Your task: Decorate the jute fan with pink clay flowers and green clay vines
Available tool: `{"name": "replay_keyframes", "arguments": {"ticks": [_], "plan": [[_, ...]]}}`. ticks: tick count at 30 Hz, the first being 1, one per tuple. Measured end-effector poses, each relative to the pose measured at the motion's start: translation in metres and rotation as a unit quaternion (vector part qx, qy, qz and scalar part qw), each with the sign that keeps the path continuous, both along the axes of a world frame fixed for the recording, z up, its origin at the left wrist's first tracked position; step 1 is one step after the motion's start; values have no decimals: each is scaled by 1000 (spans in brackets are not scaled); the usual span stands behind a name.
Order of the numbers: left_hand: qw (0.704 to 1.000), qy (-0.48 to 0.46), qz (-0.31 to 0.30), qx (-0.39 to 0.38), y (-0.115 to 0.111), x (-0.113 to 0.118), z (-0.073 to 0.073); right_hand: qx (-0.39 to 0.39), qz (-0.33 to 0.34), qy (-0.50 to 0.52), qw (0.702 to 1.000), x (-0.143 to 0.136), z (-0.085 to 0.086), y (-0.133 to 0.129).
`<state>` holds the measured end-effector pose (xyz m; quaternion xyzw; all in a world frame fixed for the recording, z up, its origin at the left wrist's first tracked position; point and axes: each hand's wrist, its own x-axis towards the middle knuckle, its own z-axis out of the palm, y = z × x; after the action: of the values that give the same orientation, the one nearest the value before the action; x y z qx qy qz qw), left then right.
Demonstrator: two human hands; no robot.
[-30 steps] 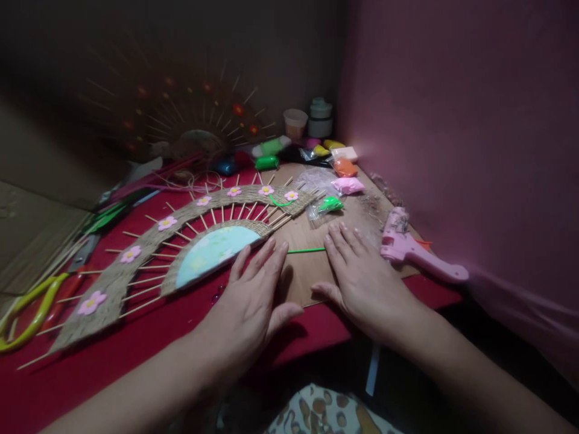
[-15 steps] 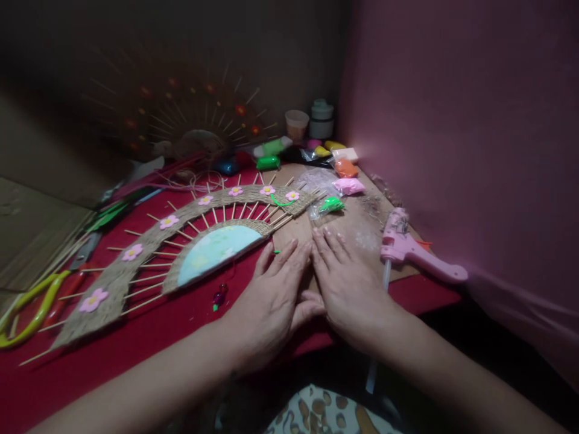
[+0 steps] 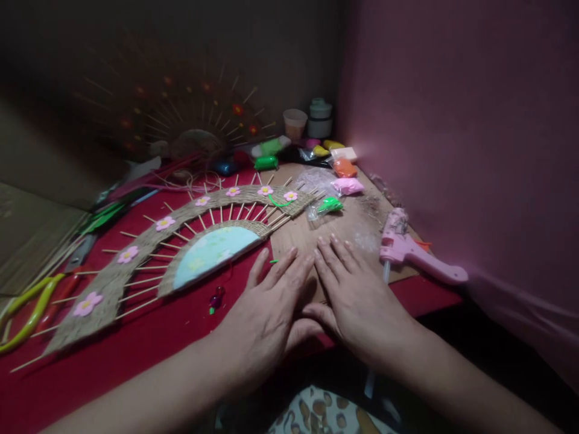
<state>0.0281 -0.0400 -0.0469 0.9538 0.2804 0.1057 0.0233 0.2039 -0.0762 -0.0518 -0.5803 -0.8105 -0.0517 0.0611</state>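
My left hand [image 3: 266,301] lies palm down with its fingers stretched out on a brown board [image 3: 289,235]. Beside it, my right hand [image 3: 355,295] is flat too, fingers extended, the two hands nearly touching. A thin bit of green clay [image 3: 274,261] shows by the left fingers; whatever lies under the palms is hidden. To the left is a woven fan-shaped craft [image 3: 151,238] of twine on sticks, with pink clay flowers [image 3: 128,254] and a curved green clay strand [image 3: 281,202] at its right end. Its half-round center [image 3: 217,253] is light blue.
Right of my hands rests a pink glue gun [image 3: 400,244]. Packets of green clay [image 3: 330,205], pink clay [image 3: 347,185] and orange clay [image 3: 344,168] lie behind. Yellow-handled scissors [image 3: 34,307] sit at far left. A second fan [image 3: 194,114] leans at the back, near a cup [image 3: 295,123].
Both hands have drawn slightly back toward me over the board, still flat and side by side. The view has shifted a little; the fan and packets lie as before.
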Motion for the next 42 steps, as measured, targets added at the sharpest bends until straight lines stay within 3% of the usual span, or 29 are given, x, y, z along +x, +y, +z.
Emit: {"name": "replay_keyframes", "arguments": {"ticks": [7, 12, 17, 26, 33, 37, 42], "plan": [[992, -59, 108, 2, 20, -14, 27, 77, -68, 18, 995, 33, 16, -11], [995, -40, 90, -7, 18, -12, 18, 31, -51, 15, 998, 27, 8, -12], [999, -2, 26, -36, 7, 7, 9, -15, -33, 10, 999, 8, 3, -2], [999, 13, -23, -26, -15, 12, -5, 10, -8, 37, 999, 12, -9, -22], [998, 10, 55, 7, 20, 12, 9, -5, -62, -1, 998, 19, 5, 12], [995, -16, 100, 7, 32, -8, 17, 26, -75, 7, 997, 34, 7, 6], [992, -28, 124, -24, 34, -20, 12, 12, -66, -10, 998, 26, 6, 2]]}}
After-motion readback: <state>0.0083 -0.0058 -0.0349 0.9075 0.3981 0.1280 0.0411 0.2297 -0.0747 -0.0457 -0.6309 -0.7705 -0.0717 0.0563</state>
